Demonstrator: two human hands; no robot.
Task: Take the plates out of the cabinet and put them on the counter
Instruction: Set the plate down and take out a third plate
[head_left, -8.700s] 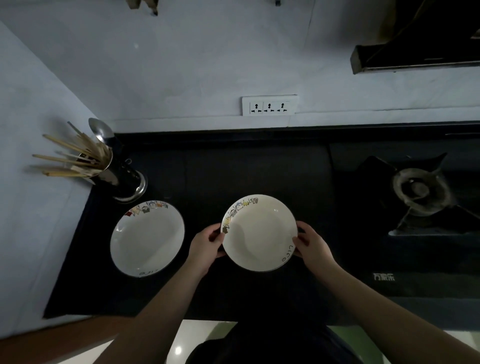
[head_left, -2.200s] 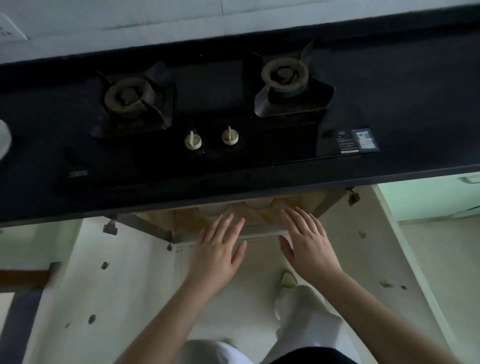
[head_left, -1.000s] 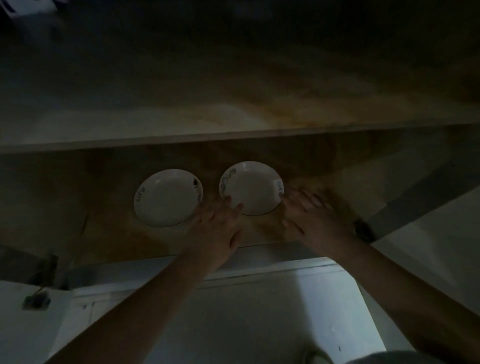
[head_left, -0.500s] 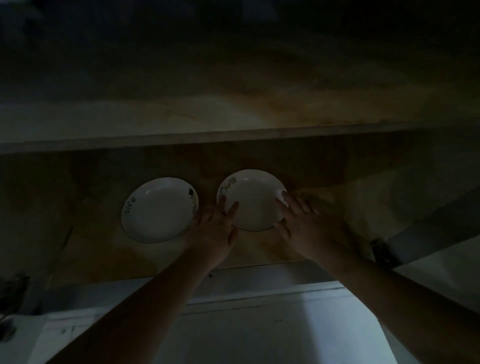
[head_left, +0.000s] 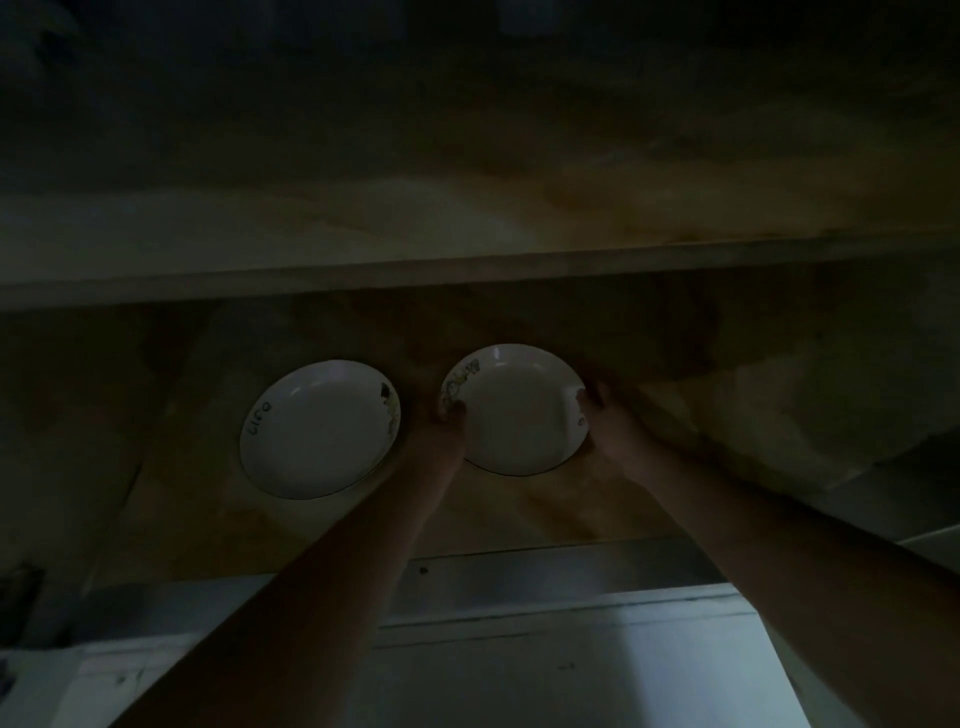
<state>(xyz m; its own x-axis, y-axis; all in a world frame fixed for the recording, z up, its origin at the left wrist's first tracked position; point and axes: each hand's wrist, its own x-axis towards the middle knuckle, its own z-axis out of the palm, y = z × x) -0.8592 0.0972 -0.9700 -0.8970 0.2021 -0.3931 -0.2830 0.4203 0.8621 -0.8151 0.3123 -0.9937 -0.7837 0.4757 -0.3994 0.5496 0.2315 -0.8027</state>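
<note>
Grip: you are clasping the right plate (head_left: 517, 410) at centre frame, left hand (head_left: 441, 431) with its thumb hooked over the left rim, right hand (head_left: 605, 423) with fingers curling round the right rim.
Location: it is sitting on the cabinet floor (head_left: 519, 514) or barely off it; the dim light is hiding which.
Slip risk: you are probably pinching only the glazed rim edges, so a quick pull could be tipping it.
Knock risk: the left plate (head_left: 319, 428) is lying just beside your left hand; a swinging elbow could be clipping it.
Obstruction: the shelf edge (head_left: 467, 270) is crossing above, and the front lip (head_left: 519, 571) is lying between you and the plates.
</note>
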